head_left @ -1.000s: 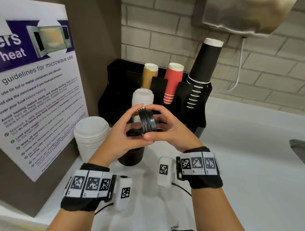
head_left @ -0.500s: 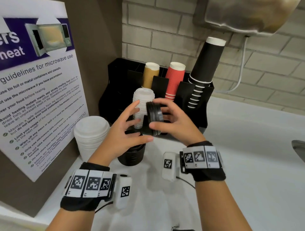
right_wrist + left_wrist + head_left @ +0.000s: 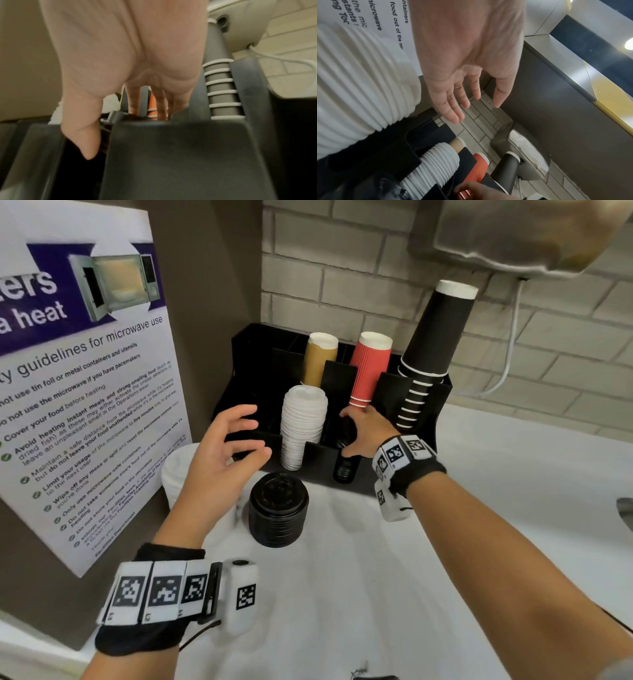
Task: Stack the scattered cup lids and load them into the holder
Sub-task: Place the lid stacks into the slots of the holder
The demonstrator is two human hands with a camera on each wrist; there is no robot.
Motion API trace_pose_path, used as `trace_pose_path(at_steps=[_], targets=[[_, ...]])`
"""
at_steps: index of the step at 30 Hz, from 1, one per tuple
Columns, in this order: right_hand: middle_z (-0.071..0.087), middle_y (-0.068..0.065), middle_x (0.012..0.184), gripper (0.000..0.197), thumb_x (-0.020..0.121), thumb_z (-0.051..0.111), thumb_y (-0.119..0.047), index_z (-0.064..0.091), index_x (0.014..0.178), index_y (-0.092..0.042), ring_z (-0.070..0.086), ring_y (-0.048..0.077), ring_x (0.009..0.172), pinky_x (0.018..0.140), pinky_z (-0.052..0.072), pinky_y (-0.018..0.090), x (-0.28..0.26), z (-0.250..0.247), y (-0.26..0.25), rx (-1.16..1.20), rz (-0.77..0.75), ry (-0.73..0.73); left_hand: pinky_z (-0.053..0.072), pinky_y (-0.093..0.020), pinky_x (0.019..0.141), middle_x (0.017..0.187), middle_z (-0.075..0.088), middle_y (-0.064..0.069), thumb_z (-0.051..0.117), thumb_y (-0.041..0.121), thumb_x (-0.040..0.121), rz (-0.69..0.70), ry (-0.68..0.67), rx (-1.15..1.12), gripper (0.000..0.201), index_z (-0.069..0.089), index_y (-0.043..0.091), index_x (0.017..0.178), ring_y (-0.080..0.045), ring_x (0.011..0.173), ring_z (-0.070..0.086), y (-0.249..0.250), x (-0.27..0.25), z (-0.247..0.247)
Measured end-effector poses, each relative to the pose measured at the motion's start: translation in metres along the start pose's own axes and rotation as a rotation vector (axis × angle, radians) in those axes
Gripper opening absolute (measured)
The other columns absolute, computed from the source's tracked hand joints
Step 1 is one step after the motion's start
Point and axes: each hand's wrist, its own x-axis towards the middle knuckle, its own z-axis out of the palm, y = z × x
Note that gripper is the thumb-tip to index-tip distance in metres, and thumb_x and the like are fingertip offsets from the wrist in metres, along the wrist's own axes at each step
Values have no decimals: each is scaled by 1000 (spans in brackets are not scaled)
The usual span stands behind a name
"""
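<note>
Right hand (image 3: 366,433): grips black lids (image 3: 345,465) in holder (image 3: 424,405) slot
Left hand (image 3: 222,453): fingers spread, holding nothing
Black lid stack (image 3: 278,513): on tabletop (image 3: 445,542)

Two hands: the left grip (image 3: 226,453) and the right grip (image 3: 364,433). One black holder (image 3: 424,419). Three cup stacks stand in it: one brown (image 3: 317,359), one red (image 3: 370,368), one black (image 3: 431,344). Two white lid stacks: one (image 3: 301,426) in the holder, one (image 3: 176,470) on the desk (image 3: 445,542). Two black lid stacks: one (image 3: 277,508) on the desk, one (image 3: 344,470) in the holder. One poster (image 3: 78,392).
</note>
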Motion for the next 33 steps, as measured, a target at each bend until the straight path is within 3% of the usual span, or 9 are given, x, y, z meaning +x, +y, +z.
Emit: trace_pose_path(at_steps=[3, 9, 16, 19, 22, 24, 28, 30, 33], targets=[[35, 16, 137, 85, 68, 80, -21, 38, 141, -18, 54, 34, 110, 87, 53, 41, 5, 9, -6, -142, 8, -97, 48, -28, 93, 118, 58, 10, 65, 1, 88, -14, -5, 14, 50, 54, 39, 119, -7, 100, 66, 1, -1, 1], [36, 15, 132, 91, 66, 82, -25, 34, 143, -16, 57, 35, 104, 74, 53, 36, 6, 19, -13, -267, 3, -166, 47, -26, 91, 119, 58, 11, 65, 2, 88, -26, 2, 26, 49, 56, 42, 115, -7, 99, 66, -1, -1, -2], [36, 15, 133, 91, 68, 83, -26, 32, 142, -14, 52, 35, 111, 83, 55, 43, -7, 14, -21, -327, 23, -189, 46, -22, 88, 119, 58, 12, 65, 3, 89, -17, -5, 43, 48, 57, 44, 112, -6, 98, 66, -3, 1, -3], [38, 17, 132, 71, 76, 75, -18, 40, 137, -11, 47, 35, 118, 91, 50, 44, -23, -1, -32, -192, -12, 8, 45, -20, 87, 120, 58, 12, 65, 5, 89, -16, -1, 57, 46, 57, 43, 114, -6, 99, 66, -3, 1, -5], [50, 14, 118, 47, 81, 67, -17, 54, 125, -9, 53, 30, 108, 89, 47, 37, -46, -7, -53, 88, -207, 264, 47, -28, 96, 120, 58, 11, 64, 5, 90, -20, 7, 63, 43, 58, 40, 115, -8, 100, 66, -3, 2, -6], [51, 8, 116, 50, 80, 71, -25, 55, 126, -15, 52, 25, 108, 91, 45, 34, -60, -3, -73, 185, -333, 104, 47, -32, 99, 121, 58, 9, 64, 4, 90, -21, 9, 61, 42, 59, 38, 115, -8, 100, 66, -2, 2, -6], [42, 4, 133, 88, 70, 79, -48, 34, 143, -33, 39, 23, 124, 102, 41, 39, -72, 27, -95, 106, -363, -342, 49, -27, 92, 120, 57, 9, 63, 2, 90, -6, -5, 49, 43, 59, 39, 113, -7, 99, 66, -2, 2, -5], [38, 6, 136, 97, 68, 82, -47, 26, 146, -35, 35, 25, 128, 103, 41, 43, -72, 41, -97, 64, -339, -380, 49, -24, 89, 120, 58, 9, 63, 3, 90, -4, -12, 46, 43, 59, 39, 113, -8, 100, 66, -2, 1, -5], [39, 11, 129, 98, 68, 83, -42, 24, 146, -34, 39, 28, 122, 94, 44, 36, -70, 52, -97, 54, -318, -378, 48, -24, 90, 120, 58, 10, 64, 4, 90, -1, -10, 40, 42, 59, 39, 113, -8, 100, 66, -3, -1, -7]])
